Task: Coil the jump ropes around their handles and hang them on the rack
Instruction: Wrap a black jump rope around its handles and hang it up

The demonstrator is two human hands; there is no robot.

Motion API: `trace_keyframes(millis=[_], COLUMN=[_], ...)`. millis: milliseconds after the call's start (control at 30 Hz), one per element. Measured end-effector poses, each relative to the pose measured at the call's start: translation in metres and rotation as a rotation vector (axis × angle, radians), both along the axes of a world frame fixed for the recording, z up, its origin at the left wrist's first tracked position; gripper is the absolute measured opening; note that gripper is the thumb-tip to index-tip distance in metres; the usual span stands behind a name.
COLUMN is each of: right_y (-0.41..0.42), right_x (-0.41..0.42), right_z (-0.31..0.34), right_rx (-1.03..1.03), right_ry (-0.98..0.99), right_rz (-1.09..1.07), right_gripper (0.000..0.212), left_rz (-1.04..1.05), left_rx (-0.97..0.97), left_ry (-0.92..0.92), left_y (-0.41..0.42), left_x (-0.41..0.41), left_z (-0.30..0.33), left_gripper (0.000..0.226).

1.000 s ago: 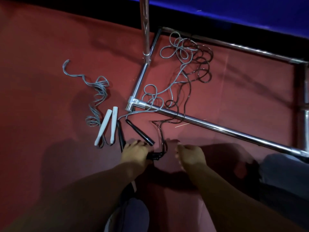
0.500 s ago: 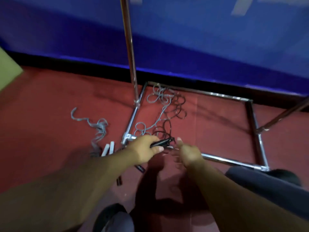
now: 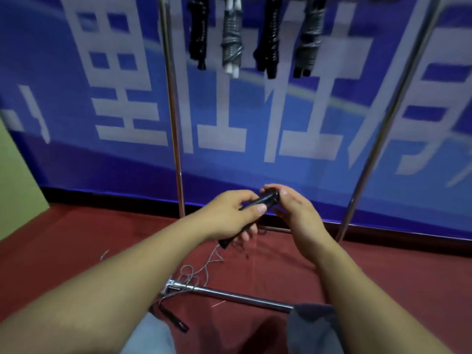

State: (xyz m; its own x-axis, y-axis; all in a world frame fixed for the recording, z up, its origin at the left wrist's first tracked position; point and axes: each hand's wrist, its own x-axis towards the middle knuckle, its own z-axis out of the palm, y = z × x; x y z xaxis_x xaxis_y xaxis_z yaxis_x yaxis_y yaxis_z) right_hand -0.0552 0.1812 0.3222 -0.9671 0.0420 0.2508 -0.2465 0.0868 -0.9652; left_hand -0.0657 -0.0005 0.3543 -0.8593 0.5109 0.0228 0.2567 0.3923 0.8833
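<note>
The left hand was raised in front of the banner, fingers curled round a black handle. The thumb lay along the handle's upper side. The handle ran from lower left to upper right through the fist; its lower end projected below the palm. Whether 1 or 2 handles sat in the fist could not be told.

The right hand met the handle's upper end. Thumb and fingers were bent round that end, pinching it. How firmly the grip held could not be told.

Thin black rope dropped from the left hand toward the red floor. A grey rope lay in loose loops on the floor below the hands, crossing the rack's base bar near its corner joint. Another black handle lay on the floor just in front of that joint, beside the person's knee.

The rack's 2 uprights rose at left and right. 4 coiled ropes hung between them at the top of the view:
- 1 black bundle at far left
- 1 grey bundle with white handles
- 1 black bundle
- 1 grey bundle with dark handles at far right

The bundles hung side by side, close together but apart. Their hanging point was cut off by the frame edge.
</note>
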Motion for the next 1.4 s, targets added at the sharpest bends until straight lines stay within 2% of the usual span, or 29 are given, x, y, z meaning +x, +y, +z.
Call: trace_keyframes(millis=[67,167,333,433,500,567,733,867,933,1000,1067,1133,1200,1233,1300,1400], right_y=[0.016,0.031,0.036,0.030,0.023,0.015,0.005,0.005,0.005,0.006,0.007,0.007,0.003,-0.002,-0.012,-0.025], right_x=[0.008,0.004,-0.014,-0.013,-0.009,-0.005,0.003,0.002,-0.002,-0.008,-0.015,-0.020,-0.022,-0.021,-0.017,-0.010], right_z=[-0.002,-0.013,-0.010,-0.005,-0.004,-0.004,-0.004,-0.002,-0.004,-0.009,-0.012,-0.011,-0.009,-0.008,-0.007,-0.004], right_rx=[0.111,0.275,0.196,0.095,0.083,0.080,-0.036,-0.148,-0.150,-0.179,-0.235,-0.301,-0.358,-0.373,-0.348,-0.235], right_ry=[0.021,-0.002,-0.170,-0.289,-0.332,-0.340,-0.336,-0.309,-0.295,-0.278,-0.250,-0.222,-0.211,-0.222,-0.266,-0.269], right_rz=[-0.043,-0.030,0.043,0.139,0.164,0.147,0.049,0.031,-0.027,-0.127,-0.230,-0.301,-0.300,-0.262,-0.132,0.012], right_gripper=[0.024,0.021,0.019,0.038,0.057,0.065,0.031,0.019,0.013,0.011,0.010,0.010,0.008,0.008,0.009,0.018], left_rz=[0.007,0.010,0.093,0.156,0.184,0.199,0.226,0.261,0.364,0.533,0.709,0.766,0.646,0.544,0.405,0.439], left_rx=[0.035,0.102,0.213,0.178,0.074,-0.044,-0.156,-0.156,-0.180,-0.222,-0.103,0.147,0.364,0.412,0.480,0.611], left_ry=[-0.014,-0.137,-0.230,-0.197,-0.096,0.014,0.129,0.117,0.164,0.230,0.118,-0.194,-0.521,-0.628,-0.681,-0.595], left_y=[0.009,0.010,0.006,0.005,0.000,-0.005,-0.002,0.004,0.009,0.015,0.020,0.026,0.032,0.034,0.038,0.037], left_x=[0.006,0.002,-0.013,-0.014,-0.016,-0.020,-0.020,-0.018,-0.018,-0.022,-0.025,-0.029,-0.027,-0.022,-0.017,-0.023], left_z=[-0.007,-0.021,-0.030,-0.034,-0.036,-0.038,-0.039,-0.039,-0.040,-0.044,-0.046,-0.048,-0.047,-0.044,-0.039,-0.038], left_gripper=[0.015,0.019,0.027,0.028,0.025,0.025,0.032,0.032,0.036,0.051,0.072,0.087,0.087,0.082,0.069,0.056])
